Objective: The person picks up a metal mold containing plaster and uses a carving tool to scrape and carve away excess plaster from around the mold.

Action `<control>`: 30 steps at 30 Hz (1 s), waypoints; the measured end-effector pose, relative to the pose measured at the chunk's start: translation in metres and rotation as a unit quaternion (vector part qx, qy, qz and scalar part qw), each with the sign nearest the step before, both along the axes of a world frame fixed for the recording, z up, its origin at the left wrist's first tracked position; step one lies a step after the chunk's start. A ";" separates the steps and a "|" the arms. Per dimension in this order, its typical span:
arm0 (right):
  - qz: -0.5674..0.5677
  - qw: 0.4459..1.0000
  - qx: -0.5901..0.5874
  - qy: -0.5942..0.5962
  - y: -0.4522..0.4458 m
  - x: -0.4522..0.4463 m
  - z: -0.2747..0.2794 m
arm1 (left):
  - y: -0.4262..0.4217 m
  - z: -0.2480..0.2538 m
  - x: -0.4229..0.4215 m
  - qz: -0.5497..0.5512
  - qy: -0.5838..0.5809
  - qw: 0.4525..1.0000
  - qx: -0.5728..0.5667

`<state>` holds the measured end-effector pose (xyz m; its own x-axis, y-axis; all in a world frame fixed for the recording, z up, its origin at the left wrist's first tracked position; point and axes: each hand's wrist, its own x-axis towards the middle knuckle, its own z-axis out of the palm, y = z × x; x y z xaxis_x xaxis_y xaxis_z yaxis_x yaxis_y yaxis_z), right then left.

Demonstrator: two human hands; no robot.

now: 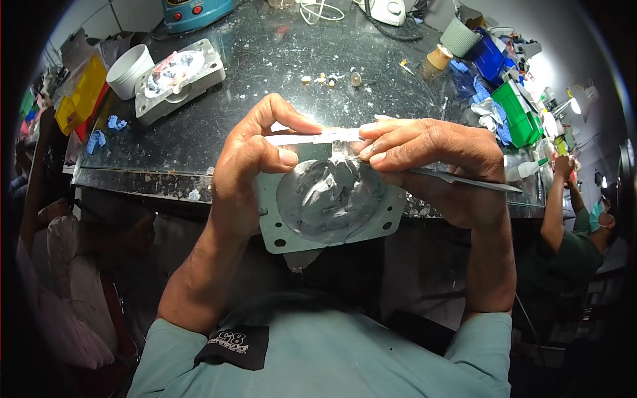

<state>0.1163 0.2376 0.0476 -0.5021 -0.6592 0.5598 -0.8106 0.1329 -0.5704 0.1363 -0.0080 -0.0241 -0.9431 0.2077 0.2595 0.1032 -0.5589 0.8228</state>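
A metal flask half (271, 231), a plate with holes in its corners, is tilted at the table's front edge. Rough grey-white plaster (325, 192) fills its round middle. My left hand (245, 149) is closed on the flask's far left edge, thumb on the near face. With its fingertips pressed on the far right edge, my right hand (444, 149) also keeps a thin metal spatula (474, 181) tucked under the fingers, its end pointing right. Part of the spatula is hidden by the hand.
Another flask half (211, 65) and a white cup (130, 71) stand at the left. Small crumbs (322, 80) lie mid-table. A blue machine (196, 13) is at the back. Green bin (514, 114) and squeeze bottle (527, 169) are right, near a co-worker (570, 232).
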 end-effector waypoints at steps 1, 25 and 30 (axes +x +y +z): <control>-0.002 1.000 0.003 0.006 0.000 0.002 0.001 | -0.001 -0.001 -0.001 0.002 0.002 1.000 -0.007; 0.006 0.998 -0.057 0.021 0.006 0.007 -0.019 | 0.003 0.002 0.002 -0.016 -0.024 1.000 0.005; 0.018 0.998 -0.050 0.029 0.006 0.005 -0.015 | 0.003 0.000 0.001 -0.019 -0.026 0.999 0.010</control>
